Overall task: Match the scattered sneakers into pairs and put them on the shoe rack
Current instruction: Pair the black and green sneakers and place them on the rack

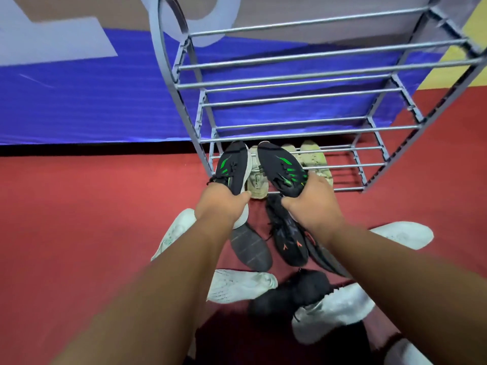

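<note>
Both my arms reach straight ahead, forearms almost parallel, backs of the hands facing up; my left hand [220,204] is curled round the heel end of a black mesh sneaker with green stripes and a white sole [233,167], thumb wrapped onto its inner side; my right hand [311,204] grips the heel end of the matching black green-striped sneaker [280,167] in the same way. Each shoe's long axis runs away from me, toe forward and upper facing me; the left one leans slightly right and the right one leans left, so the toes sit close together while the heels stay apart in my fists. Both toes hang just beyond my knuckles, over the lowest shelf of the grey metal shoe rack [290,72]; a pale cream sneaker [257,180] lies on that shelf, showing between my two shoes. Under my wrists, on the red floor [92,206], lie a dark sneaker turned sole-up [250,248] and a black sneaker with orange marks [290,241]; a white sneaker [176,230] lies left of my left forearm; another white sneaker [239,284] lies between my forearms.
</note>
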### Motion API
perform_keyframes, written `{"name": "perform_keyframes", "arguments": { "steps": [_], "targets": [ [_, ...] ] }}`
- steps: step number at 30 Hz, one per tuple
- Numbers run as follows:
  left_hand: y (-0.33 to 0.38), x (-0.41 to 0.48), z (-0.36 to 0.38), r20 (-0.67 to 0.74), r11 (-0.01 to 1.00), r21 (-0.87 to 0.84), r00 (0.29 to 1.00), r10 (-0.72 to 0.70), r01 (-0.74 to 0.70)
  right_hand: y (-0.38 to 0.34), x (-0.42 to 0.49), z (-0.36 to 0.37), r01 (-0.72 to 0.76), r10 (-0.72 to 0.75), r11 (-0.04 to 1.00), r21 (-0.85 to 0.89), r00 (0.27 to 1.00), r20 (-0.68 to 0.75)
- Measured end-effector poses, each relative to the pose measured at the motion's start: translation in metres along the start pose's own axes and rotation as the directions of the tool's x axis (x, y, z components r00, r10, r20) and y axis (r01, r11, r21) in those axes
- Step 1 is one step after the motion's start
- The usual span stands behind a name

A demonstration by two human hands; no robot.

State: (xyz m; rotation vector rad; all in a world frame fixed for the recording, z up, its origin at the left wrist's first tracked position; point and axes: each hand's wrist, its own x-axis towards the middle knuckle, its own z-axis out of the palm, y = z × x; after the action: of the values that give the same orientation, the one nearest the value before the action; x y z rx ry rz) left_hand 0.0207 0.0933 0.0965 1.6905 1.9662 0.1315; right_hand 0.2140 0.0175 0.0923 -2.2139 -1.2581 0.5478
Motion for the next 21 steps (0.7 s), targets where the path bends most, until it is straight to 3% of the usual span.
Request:
{"name": "perform_keyframes", "arguments": {
  "steps": [6,12,17,21],
  "targets": [
    [0.02,0.071,0.018,-0.088,0.99,0.14,0.996,0.021,-0.008,0.002,0.08,0.052,-0.06,0.06,0.988,-0.142,0.998,-0.005],
    [0.051,0.114,0.028,-0.198,0.949,0.312,0.975,0.102,-0.036,-0.028,0.126,0.07,-0.08,0.076,0.987,-0.138,0.997,-0.034],
    [0.066,0.145,0.027,-0.06,0.836,0.548,0.995,0.083,-0.036,-0.034,0.152,0.092,-0.113,0.116,0.976,-0.186,0.993,0.004],
    [0.057,0.152,0.036,-0.001,0.865,0.501,1.0,0.02,-0.017,-0.025,0.148,0.099,-0.085,0.089,0.979,-0.184,0.996,0.014]
  ]
}}
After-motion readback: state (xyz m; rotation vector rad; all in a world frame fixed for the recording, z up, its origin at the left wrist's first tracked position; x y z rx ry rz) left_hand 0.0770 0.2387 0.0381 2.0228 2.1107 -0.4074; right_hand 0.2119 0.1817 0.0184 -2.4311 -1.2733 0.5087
